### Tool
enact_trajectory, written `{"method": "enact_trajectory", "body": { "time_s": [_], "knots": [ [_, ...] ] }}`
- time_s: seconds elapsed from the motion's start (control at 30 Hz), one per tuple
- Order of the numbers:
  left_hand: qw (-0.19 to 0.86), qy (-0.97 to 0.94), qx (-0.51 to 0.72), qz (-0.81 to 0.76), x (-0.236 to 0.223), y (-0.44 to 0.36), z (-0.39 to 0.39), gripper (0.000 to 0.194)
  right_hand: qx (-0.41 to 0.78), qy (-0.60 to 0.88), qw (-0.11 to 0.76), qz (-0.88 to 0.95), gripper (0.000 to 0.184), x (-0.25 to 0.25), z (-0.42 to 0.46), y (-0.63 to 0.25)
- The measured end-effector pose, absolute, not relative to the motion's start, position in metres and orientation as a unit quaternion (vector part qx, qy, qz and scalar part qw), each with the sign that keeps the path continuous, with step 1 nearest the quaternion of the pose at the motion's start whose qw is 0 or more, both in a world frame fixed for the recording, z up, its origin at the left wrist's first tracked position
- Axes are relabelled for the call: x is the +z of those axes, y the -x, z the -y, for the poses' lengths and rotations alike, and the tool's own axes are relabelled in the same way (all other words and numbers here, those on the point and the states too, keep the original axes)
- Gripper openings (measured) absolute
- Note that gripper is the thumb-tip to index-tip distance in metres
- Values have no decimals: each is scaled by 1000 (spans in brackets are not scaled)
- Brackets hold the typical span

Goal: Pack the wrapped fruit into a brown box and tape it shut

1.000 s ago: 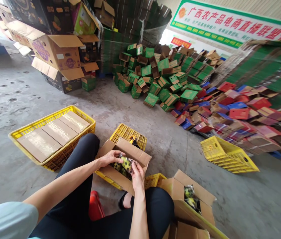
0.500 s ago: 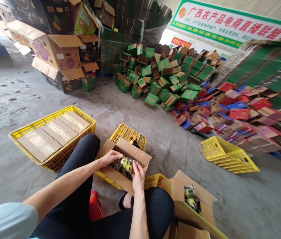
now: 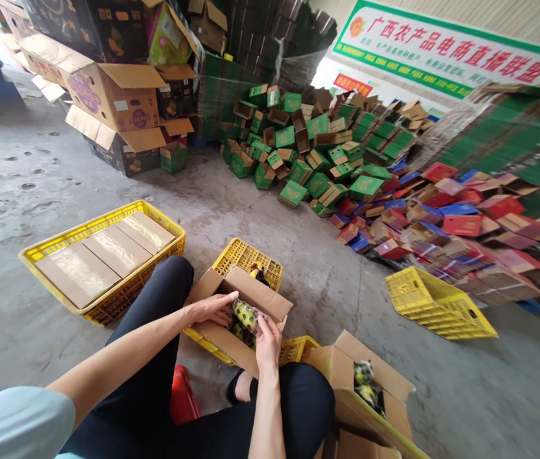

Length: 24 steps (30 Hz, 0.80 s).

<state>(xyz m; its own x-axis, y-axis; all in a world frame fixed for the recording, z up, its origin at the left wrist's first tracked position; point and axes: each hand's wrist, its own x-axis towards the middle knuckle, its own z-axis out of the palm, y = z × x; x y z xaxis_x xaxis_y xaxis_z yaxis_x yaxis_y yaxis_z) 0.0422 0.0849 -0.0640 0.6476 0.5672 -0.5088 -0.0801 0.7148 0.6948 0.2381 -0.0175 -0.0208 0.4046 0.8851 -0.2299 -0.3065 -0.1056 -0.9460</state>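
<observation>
Between my knees stands an open cardboard box holding yellow-green items with dark spots. My left hand and my right hand are both closed on one such spotted item, wrapped in clear plastic, just above the box opening. The box rests on a yellow plastic crate.
A second open cardboard box with similar spotted items sits at my right knee. A yellow crate filled with flat cardboard packs lies to the left, another yellow crate to the right. Piles of green, red and blue small cartons fill the back.
My hands have turned the wrapped item slightly and lowered it a little toward the box. The view has shifted a bit to the left.
</observation>
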Motion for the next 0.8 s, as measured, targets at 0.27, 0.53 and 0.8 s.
{"method": "enact_trajectory", "body": {
  "time_s": [0.27, 0.53, 0.8],
  "knots": [
    [856, -343, 221, -317, -48, -40, -83, 70, 517, 541, 580, 320, 38, -19, 22, -235],
    [836, -364, 304, -276, -46, -40, -83, 93, 511, 563, 608, 229, 62, -23, 19, -240],
    [822, -417, 315, -225, -56, -43, -84, 126, 552, 576, 543, 260, 72, -31, 24, -238]
  ]
}}
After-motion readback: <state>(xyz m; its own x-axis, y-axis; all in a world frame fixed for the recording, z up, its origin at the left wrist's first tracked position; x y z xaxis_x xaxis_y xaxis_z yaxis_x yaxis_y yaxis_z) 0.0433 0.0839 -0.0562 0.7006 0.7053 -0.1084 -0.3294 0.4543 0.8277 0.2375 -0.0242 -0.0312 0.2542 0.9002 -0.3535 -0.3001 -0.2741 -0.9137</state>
